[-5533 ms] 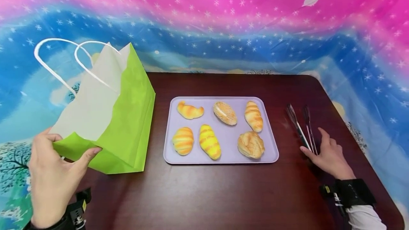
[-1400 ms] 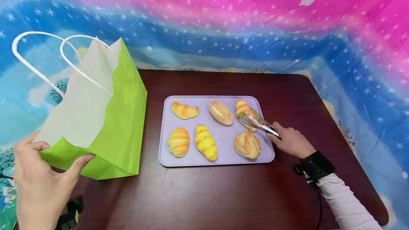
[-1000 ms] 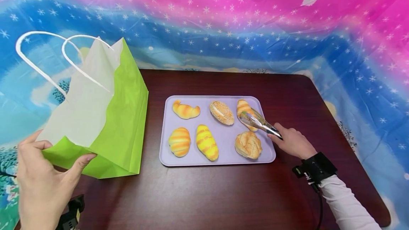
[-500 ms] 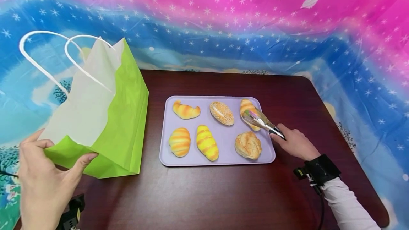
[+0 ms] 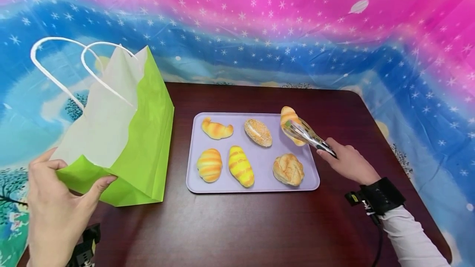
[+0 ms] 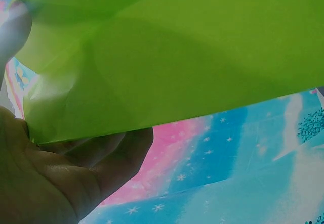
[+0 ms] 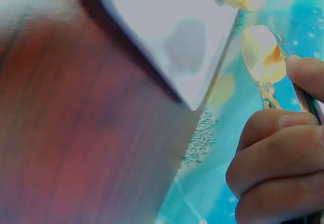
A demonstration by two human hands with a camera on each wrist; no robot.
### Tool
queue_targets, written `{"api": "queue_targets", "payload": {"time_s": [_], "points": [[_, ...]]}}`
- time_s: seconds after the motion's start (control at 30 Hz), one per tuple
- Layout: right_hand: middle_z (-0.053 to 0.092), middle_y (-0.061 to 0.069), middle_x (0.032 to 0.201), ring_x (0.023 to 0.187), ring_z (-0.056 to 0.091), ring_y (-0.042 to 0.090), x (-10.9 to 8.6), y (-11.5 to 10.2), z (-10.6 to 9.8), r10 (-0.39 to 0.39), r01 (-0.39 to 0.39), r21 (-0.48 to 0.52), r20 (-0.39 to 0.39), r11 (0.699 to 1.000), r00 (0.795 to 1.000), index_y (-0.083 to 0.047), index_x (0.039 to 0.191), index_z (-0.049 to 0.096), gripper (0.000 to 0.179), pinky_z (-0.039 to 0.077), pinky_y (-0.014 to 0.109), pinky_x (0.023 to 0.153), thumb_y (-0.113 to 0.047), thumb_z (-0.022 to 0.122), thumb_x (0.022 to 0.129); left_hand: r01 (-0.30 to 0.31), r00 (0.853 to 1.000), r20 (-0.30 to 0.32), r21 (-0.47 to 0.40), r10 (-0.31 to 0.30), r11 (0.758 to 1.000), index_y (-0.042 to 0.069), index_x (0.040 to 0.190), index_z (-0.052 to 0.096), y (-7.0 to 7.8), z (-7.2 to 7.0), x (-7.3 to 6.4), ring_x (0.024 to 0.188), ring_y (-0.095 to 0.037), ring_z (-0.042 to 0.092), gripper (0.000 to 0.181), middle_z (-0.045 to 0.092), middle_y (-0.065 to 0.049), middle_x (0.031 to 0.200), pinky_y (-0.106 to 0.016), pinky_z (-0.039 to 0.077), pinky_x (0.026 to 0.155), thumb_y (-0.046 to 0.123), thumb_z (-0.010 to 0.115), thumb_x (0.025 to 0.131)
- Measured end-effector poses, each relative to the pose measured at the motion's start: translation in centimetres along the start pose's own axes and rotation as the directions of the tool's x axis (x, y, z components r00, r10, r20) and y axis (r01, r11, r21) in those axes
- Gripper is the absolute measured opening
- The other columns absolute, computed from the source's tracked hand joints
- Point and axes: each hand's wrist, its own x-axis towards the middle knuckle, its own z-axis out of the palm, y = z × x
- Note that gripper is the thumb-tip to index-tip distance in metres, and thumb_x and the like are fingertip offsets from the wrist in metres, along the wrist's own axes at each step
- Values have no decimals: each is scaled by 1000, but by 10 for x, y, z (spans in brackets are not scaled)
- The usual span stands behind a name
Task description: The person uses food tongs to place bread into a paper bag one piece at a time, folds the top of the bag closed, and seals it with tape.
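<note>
At the left of the head view, my left hand (image 5: 61, 205) pinches the near rim of a lime-green paper bag (image 5: 154, 135) with white handles; the bag stands upright, its mouth held wide. My right hand (image 5: 350, 162) grips metal food tongs (image 5: 309, 137). Between the tong ends a striped bread roll (image 5: 288, 116) hangs raised over the far right corner of the lilac tray (image 5: 259, 182). In the right wrist view the curled fingers (image 7: 278, 168) wrap the tongs, with the roll beyond them. The left wrist view shows the bag (image 6: 177, 57) filling most of the picture.
Several breads lie on the tray: a crescent roll (image 5: 217, 129), a seeded bun (image 5: 257, 132), an orange-striped roll (image 5: 209, 165), a yellow striped roll (image 5: 241, 167) and a round bun (image 5: 288, 169). The dark wooden table (image 5: 241, 226) is backed by a starry printed cloth (image 5: 237, 32).
My right hand first picked up the tongs from the table and brought them to the striped roll. The roll has since risen off the tray in the tongs. My left hand keeps its hold on the bag.
</note>
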Motion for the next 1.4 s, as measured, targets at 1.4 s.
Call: {"api": "queue_targets", "payload": {"time_s": [1.4], "points": [[39,-2,61,48,35,10,18,-110,-49,-244,242,-50,-62,969,968,-16,108,48,31,30,25,48,-47,50,103,-98,994,-55,-52,95,994,-11,106,33,-2,0,-3,119,-60,46,102,40,-37,138,-59,36,83,84,53,73]]}}
